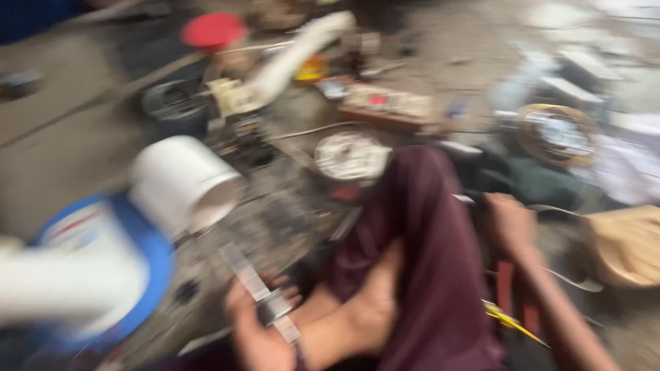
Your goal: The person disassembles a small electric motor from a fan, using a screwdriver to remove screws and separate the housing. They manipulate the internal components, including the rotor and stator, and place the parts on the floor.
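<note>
Lying across the palm of the left hand near the bottom edge, a thin metal strip runs diagonally, the fingers curled round a darker block at its middle. The strip looks flat, grey and shiny, though blur hides detail. The right hand reaches toward a pale wooden piece; I cannot tell whether its fingers are closed.

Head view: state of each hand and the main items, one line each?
left hand: closed around a flat metal strip.
metal strip: held, tilted, passing through the fist.
right hand: resting by the raised knee; grip too blurred to tell.
white pipe: lying on its side, open end visible.
red lid: untouched, far side.
</note>
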